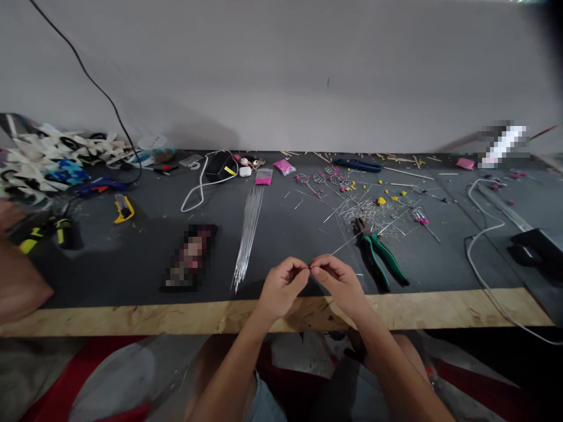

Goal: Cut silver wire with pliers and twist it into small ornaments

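Even, soft overhead light; faint shadows on the dark tabletop (145, 252); edges bowed, corners darkened, two patches pixelated.

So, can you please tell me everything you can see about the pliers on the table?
The pliers lie flat on the dark table, to the right of both hands and touched by neither. Their handles have green grips with black edging and spread slightly apart, pointing toward the wooden front edge. The dark metal head points away from the person, into a heap of thin wire scraps. They lie free, apart from the wire bundle.
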Action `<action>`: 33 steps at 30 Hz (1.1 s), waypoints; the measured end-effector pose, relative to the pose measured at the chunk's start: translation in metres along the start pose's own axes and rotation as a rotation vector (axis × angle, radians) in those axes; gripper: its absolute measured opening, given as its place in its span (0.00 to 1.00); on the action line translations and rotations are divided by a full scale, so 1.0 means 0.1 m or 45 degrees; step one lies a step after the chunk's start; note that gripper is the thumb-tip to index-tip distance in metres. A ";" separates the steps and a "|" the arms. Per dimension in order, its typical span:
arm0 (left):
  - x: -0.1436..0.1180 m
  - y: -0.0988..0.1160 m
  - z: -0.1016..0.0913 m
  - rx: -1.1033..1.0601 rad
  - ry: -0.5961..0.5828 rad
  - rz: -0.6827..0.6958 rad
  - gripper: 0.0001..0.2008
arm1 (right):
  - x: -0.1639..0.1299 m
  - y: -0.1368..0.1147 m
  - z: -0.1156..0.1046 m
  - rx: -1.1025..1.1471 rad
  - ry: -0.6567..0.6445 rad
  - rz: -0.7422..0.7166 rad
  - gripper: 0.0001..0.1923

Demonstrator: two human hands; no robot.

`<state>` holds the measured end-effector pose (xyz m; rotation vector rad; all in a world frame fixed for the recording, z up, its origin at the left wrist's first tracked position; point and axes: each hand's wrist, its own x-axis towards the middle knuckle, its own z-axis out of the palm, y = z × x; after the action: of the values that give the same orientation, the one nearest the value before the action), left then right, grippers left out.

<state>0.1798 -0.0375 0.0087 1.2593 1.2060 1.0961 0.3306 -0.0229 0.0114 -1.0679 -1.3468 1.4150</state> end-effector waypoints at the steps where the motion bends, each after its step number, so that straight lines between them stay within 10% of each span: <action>1: 0.00 0.00 0.00 -0.001 0.012 -0.018 0.09 | 0.00 0.01 0.00 0.005 0.022 0.002 0.05; 14: -0.02 -0.09 0.14 -0.254 0.171 -0.095 0.10 | 0.02 0.06 0.08 0.052 0.131 -0.115 0.02; 19: -0.08 -0.10 0.09 0.254 0.397 0.271 0.06 | 0.04 0.07 0.06 -0.125 0.382 -0.153 0.04; 24: -0.08 -0.17 0.06 0.733 0.440 0.787 0.06 | -0.01 0.04 0.11 -0.016 0.160 0.086 0.06; 33: -0.09 -0.21 0.10 0.959 0.364 0.840 0.07 | -0.02 0.02 0.22 0.106 0.303 0.198 0.07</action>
<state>0.1876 -0.0481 -0.0120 2.2473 1.5410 1.3710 0.3096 -0.0298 0.0104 -1.2637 -1.0451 1.3929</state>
